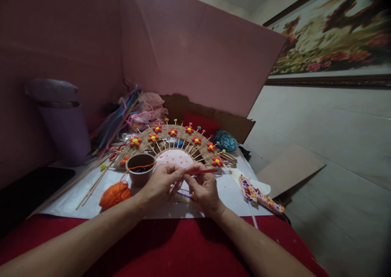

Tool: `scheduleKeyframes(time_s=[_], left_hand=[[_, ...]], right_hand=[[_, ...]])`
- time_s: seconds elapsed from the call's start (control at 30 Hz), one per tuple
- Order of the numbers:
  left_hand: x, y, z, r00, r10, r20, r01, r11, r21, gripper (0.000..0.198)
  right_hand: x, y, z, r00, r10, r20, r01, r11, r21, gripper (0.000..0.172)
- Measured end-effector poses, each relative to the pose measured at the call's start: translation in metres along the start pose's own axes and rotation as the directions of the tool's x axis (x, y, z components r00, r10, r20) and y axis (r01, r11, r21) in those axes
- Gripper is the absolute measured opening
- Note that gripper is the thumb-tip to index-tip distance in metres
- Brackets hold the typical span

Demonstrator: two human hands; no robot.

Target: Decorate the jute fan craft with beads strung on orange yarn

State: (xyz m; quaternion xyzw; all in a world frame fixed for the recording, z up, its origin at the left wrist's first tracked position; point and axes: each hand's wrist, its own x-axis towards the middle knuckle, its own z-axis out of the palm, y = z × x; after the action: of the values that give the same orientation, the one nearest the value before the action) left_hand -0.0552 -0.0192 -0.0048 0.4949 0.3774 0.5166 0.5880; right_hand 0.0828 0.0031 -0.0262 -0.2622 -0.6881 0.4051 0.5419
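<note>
My left hand [165, 181] is closed in a pinch, and an orange yarn strand [140, 167] runs into it from an orange yarn ball [115, 195]. My right hand [204, 187] is also closed, its fingertips meeting the left ones around a thin red stick [204, 171] that points right. What lies between the fingertips is mostly hidden. Just beyond the hands stands a fan-shaped piece wrapped in twine [183, 131], with red-orange flowers and coloured beads on sticks along its edge. A white half-round with pink dots [174, 158] forms its centre. The strand crosses a dark-filled cup [140, 179].
Long thin sticks [94, 185] lie at left near a purple tumbler [65, 122]. Behind are coloured pipe cleaners [117, 118], pink cloth [149, 110] and a blue yarn ball [225, 140]. Flowered fabric [259, 195] lies at right on the white sheet [226, 207], over a red cloth [183, 244].
</note>
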Motion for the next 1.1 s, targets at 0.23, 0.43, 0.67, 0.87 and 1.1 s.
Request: scheduleKeyframes(time_s=[0.23,0.43,0.67,0.87,1.1], left_hand=[[-0.001,0.001,-0.002,1.0,-0.004,0.007,0.004,1.0,0.003,0.039],[-0.002,0.004,-0.001,0.999,-0.036,0.036,0.04,0.993,-0.107,0.029],[-0.002,0.005,-0.001,0.996,-0.071,0.047,0.077,0.985,-0.151,0.026],[0.0,0.007,-0.007,0.997,-0.048,0.053,0.049,0.999,-0.017,0.022],[0.001,0.018,-0.012,0.99,-0.125,0.068,0.118,0.988,0.099,0.022]], right_hand=[[-0.002,-0.001,-0.002,0.997,-0.08,-0.002,0.079,0.991,-0.104,0.007],[-0.001,0.004,-0.003,0.993,-0.111,-0.04,0.106,0.988,-0.113,0.006],[-0.001,0.006,-0.003,0.99,-0.134,-0.044,0.127,0.984,-0.128,0.005],[0.0,0.002,-0.006,0.979,-0.202,-0.01,0.191,0.942,-0.277,0.002],[0.002,-0.003,-0.007,0.959,-0.28,0.044,0.274,0.88,-0.387,0.003]])
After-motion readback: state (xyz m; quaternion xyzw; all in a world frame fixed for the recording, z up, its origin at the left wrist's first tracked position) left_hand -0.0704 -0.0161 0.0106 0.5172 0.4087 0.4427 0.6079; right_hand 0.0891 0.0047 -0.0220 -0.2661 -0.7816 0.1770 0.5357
